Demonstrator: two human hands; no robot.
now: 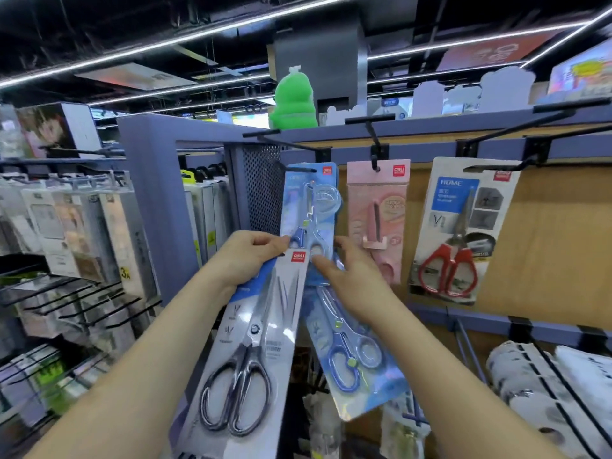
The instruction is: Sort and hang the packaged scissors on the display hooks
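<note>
Blue card is what matters: the loose blue pack [351, 356] hangs from the right hand [352, 276], its long axis running down and slightly right from the grip, handles lowest. That hand holds the pack's top edge, fingers laid over the front, thumb hidden behind. Just above, at the fingertips, is the hung blue pack [309, 207] on its hook [298, 168]. The matching peg therefore lies straight up from the grip, and the right hand is the nearer of the 2. The left hand [248, 256] pinches the top of the grey-handled pack [251, 352], which slants down-left and overlaps the loose blue pack's left edge.
</note>
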